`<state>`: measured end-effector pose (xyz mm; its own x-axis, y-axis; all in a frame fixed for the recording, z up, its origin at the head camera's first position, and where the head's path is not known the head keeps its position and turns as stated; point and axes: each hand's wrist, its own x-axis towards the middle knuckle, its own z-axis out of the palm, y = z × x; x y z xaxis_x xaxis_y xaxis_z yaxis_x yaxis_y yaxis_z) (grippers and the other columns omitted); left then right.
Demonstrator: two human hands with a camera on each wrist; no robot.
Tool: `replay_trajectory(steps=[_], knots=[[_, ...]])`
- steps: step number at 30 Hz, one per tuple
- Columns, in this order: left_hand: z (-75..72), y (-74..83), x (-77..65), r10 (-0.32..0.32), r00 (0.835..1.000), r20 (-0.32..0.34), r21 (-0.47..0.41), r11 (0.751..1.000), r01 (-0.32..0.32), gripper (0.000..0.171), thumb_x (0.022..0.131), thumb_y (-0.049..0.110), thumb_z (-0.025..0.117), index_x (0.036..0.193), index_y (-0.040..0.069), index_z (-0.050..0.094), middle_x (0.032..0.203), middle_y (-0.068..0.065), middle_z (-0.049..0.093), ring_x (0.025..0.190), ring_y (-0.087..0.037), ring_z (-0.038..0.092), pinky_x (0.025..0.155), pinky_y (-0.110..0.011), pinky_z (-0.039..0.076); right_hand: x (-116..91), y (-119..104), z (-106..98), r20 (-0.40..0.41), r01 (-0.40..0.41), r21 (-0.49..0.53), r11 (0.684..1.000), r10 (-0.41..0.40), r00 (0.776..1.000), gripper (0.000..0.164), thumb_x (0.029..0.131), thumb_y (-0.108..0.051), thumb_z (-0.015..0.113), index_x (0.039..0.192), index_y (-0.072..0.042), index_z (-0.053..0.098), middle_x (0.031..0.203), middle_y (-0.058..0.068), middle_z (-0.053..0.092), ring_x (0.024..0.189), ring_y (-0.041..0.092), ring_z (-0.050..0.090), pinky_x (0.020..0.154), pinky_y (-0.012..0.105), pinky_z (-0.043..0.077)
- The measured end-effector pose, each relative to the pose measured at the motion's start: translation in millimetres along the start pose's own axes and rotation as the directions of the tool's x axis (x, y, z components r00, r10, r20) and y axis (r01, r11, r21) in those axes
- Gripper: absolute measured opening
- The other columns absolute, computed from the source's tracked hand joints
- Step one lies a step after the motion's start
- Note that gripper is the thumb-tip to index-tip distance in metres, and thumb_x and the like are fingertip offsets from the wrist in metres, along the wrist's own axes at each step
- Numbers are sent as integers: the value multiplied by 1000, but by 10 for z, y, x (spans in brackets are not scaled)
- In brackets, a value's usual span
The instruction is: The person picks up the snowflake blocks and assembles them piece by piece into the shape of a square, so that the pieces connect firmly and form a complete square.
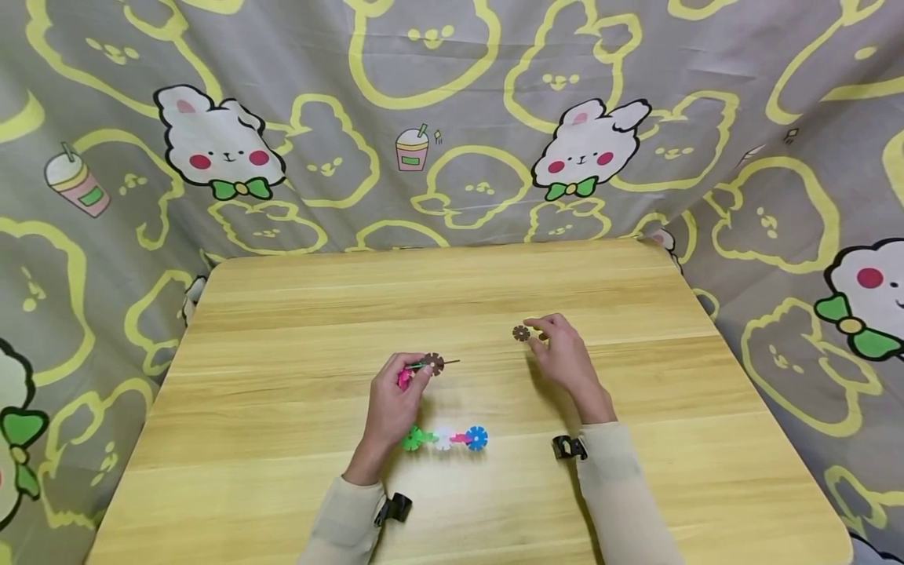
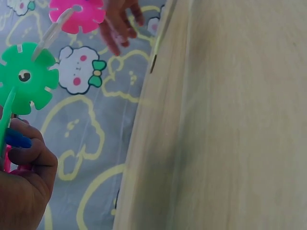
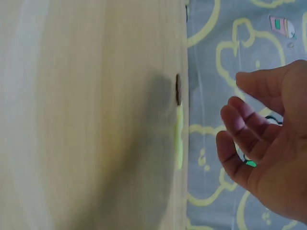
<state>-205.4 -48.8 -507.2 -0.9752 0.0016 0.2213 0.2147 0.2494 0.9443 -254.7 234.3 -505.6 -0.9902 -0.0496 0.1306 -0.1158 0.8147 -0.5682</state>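
Near the table's middle, my left hand (image 1: 391, 396) pinches a chain of notched plastic snowflake discs. A brown disc (image 1: 433, 364) and a pink disc (image 1: 405, 379) show at its fingers. The chain's other end, below the hand, runs through a green disc (image 2: 29, 76), a whitish disc (image 1: 443, 439) and a pink disc (image 2: 79, 13) to a blue disc (image 1: 477, 438). My right hand (image 1: 565, 357) holds nothing, its thumb and fingers apart and loosely bent. Just by its fingertips are a loose brown disc (image 1: 521, 333) and a yellow disc (image 3: 179, 139) on the table.
The wood-grain table (image 1: 671, 486) has rounded corners. A grey patterned curtain (image 1: 452, 118) hangs behind it and along both sides. Black wrist-camera straps (image 1: 397, 508) sit at both sleeve cuffs.
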Motion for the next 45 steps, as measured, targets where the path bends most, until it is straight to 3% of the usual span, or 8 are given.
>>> replay_trajectory(steps=[7,16,20,26,32,35,41,45], knots=[[-8,3,1,2,1000,-7,10,1000,-2,15,91,17,67,104,9,68,92,-3,63,63,-8,46,51,-20,38,47,160,-25,70,-130,-40,991,132,989,43,94,-16,58,136,-9,55,121,14,53,102,29,56,85,43,48],[-10,3,6,-17,1000,4,6,1000,17,14,92,16,66,105,10,68,95,-4,63,63,-10,46,52,-19,38,70,211,-45,185,-214,-102,972,230,955,50,95,-19,52,144,-8,45,122,19,48,99,29,50,81,40,46],[-12,3,3,-18,1000,7,3,1000,18,14,92,16,66,105,10,68,94,-4,63,61,-9,45,50,-19,37,81,225,-37,217,-215,-126,968,238,947,52,95,-20,52,145,-7,43,122,20,46,98,29,49,76,37,45],[-13,0,5,-10,1000,7,1,1000,10,15,92,17,67,105,9,68,95,-5,63,63,-9,46,51,-19,38,83,229,-24,221,-193,-179,965,231,948,48,96,-19,53,141,-4,48,123,21,49,105,31,50,83,41,46],[-10,5,-4,-16,1000,9,3,1000,16,15,92,16,66,105,9,68,97,-5,65,67,-10,49,53,-19,39,79,247,-19,208,-217,-181,959,253,945,39,94,-19,60,131,-6,58,120,20,49,98,31,53,81,43,47],[-6,8,-9,-19,1000,11,-6,1000,19,14,92,16,66,105,10,68,94,-5,63,64,-9,47,52,-19,38,81,257,-16,205,-223,-177,959,257,944,36,92,-17,64,125,-4,61,122,20,49,102,33,53,87,46,47],[7,-7,-14,-19,1000,15,-34,999,20,13,92,17,66,104,12,69,91,-4,63,61,-9,45,50,-18,35,86,268,-28,246,-260,-122,958,283,927,42,90,-15,66,129,-1,55,124,21,53,110,37,54,95,51,45],[7,-16,-16,-11,1000,10,-41,999,11,13,92,18,67,103,12,69,93,-6,65,62,-9,45,50,-18,34,87,269,-40,280,-287,-121,950,310,909,44,91,-17,64,131,-3,53,115,18,59,100,31,58,87,46,49]])
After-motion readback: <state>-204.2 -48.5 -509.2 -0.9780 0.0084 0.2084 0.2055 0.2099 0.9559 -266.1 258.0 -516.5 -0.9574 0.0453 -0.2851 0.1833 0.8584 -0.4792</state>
